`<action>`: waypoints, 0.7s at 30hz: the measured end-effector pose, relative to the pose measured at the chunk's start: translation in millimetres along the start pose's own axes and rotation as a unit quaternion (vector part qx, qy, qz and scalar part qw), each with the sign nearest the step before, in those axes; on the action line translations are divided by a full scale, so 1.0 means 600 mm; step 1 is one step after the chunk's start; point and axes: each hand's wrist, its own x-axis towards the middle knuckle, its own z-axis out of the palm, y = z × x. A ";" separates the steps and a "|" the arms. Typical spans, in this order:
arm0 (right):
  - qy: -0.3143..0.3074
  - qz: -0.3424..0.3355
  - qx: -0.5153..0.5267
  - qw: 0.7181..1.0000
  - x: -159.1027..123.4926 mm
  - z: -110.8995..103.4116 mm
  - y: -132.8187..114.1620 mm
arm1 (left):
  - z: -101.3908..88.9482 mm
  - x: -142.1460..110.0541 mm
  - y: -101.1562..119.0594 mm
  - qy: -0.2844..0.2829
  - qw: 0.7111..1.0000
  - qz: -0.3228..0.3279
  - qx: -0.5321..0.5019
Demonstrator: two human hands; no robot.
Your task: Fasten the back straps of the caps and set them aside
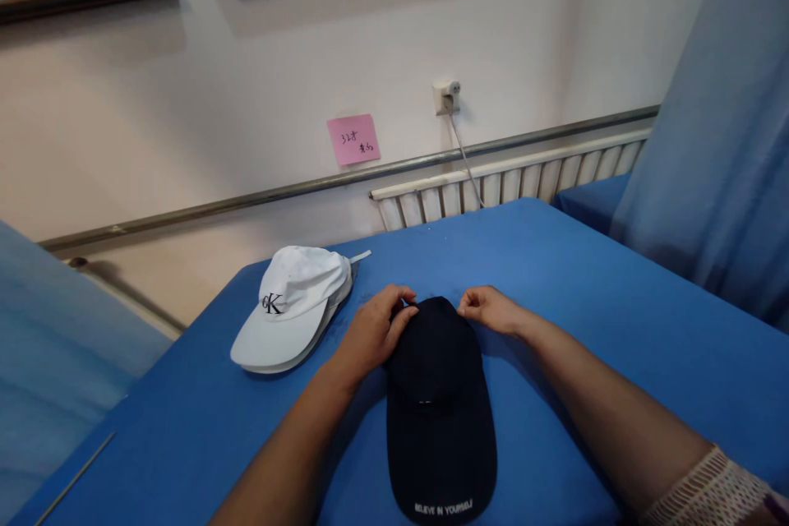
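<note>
Black cap: it lies on the blue-covered table (585, 304), in the near middle; the cap (440, 444) has its crown on the far side and its brim, lettered "BELIEVE IN YOURSELF", on the near side.
Inside of the crown: hidden from above, so its contents cannot be told.
Left hand (375, 330): at the far left of the black crown, touching it, thumb and forefinger curved toward each other with a small gap; whether they pinch cloth I cannot tell.
Right hand (490, 309): at the crown's far right edge, fingertips and thumb drawn together; whether cloth lies between them I cannot tell.
White cap (296, 288): on the table left of the black cap, brim toward the near left, stacked over a second pale cap (343, 296) that shows along its right and lower edges.
Wall socket (439, 101): on the far wall, holding a plug (454, 89) whose cord (465, 156) runs down past the radiator (511, 182).
</note>
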 end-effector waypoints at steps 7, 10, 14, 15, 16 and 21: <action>0.045 0.014 0.010 0.999 0.004 0.002 -0.002 | -0.005 -0.002 -0.001 0.029 0.999 -0.003 -0.016; 0.000 0.006 0.045 0.999 0.004 0.012 0.001 | -0.004 -0.002 -0.004 0.024 0.999 -0.006 -0.020; 0.000 0.002 0.071 0.998 0.007 0.014 0.007 | -0.002 -0.002 -0.009 0.018 1.000 -0.014 -0.017; 0.010 0.002 0.070 0.998 0.008 0.012 0.008 | -0.002 -0.002 -0.010 0.018 1.000 -0.016 -0.017; 0.021 0.002 0.067 0.998 0.008 0.009 0.008 | -0.002 -0.002 -0.010 0.018 1.000 -0.017 -0.017; 0.013 0.002 0.051 0.999 0.011 0.013 0.011 | -0.005 0.000 -0.006 0.018 1.000 -0.012 -0.019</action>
